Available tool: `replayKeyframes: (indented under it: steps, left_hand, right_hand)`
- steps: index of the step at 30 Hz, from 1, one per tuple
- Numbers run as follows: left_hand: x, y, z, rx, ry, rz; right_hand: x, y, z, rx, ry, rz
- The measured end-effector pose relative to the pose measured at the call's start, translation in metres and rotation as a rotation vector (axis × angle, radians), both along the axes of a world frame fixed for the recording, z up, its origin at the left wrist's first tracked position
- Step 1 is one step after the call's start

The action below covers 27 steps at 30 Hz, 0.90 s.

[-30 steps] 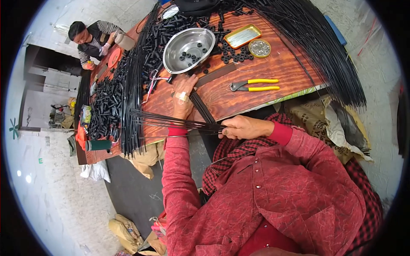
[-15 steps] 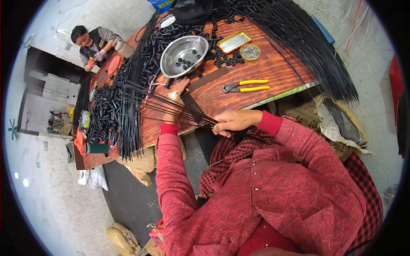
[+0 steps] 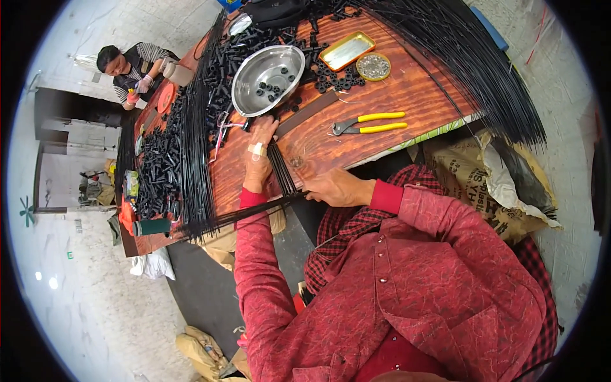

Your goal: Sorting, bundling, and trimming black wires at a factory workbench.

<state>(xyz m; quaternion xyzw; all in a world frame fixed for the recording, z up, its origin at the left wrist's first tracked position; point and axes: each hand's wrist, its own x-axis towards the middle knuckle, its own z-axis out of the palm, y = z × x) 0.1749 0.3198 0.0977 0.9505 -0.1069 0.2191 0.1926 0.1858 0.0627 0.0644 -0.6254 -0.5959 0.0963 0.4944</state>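
My right hand [image 3: 340, 187], just off the table's near edge, is closed around a bundle of thin black rods [image 3: 238, 217]. The bundle reaches left across my left sleeve, its far end blurred. Several more black rods [image 3: 280, 167] slant over the table edge between my hands; whether they belong to the same bundle I cannot tell. My left hand [image 3: 258, 153], with a plaster on its back, lies on the table beside these rods. Its fingers stretch toward a metal bowl [image 3: 242, 95] holding several small black rings, and the fingertips are partly hidden.
A flat dark bar [image 3: 309, 113] and yellow-handled cutting pliers [image 3: 369, 123] lie on the wooden table [image 3: 420, 95]. Behind are a yellow-rimmed tray [image 3: 347, 51] and a round dish [image 3: 373, 66]. Black tubes [image 3: 159, 153] and long rods [image 3: 471, 70] are heaped around. A co-worker [image 3: 130, 70] sits far left.
The rods in my right hand have swung down from a fan across my left wrist to a tighter bundle over my left sleeve. My right hand has shifted slightly left.
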Motion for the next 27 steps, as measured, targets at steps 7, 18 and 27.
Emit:
replayKeyframes:
  steps: [7,18,27]
  left_hand:
    - [-0.004,-0.022,0.02,0.215,0.057,0.097]
    - [-0.004,-0.047,0.048,0.26,0.101,0.067]
    - [-0.068,-0.089,0.036,0.046,0.341,-0.145]
  right_hand:
    - [-0.03,-0.003,-0.056,0.017,0.361,0.027]
    - [-0.023,-0.025,-0.083,-0.017,0.439,-0.054]
    - [-0.014,-0.027,-0.081,-0.041,0.431,-0.039]
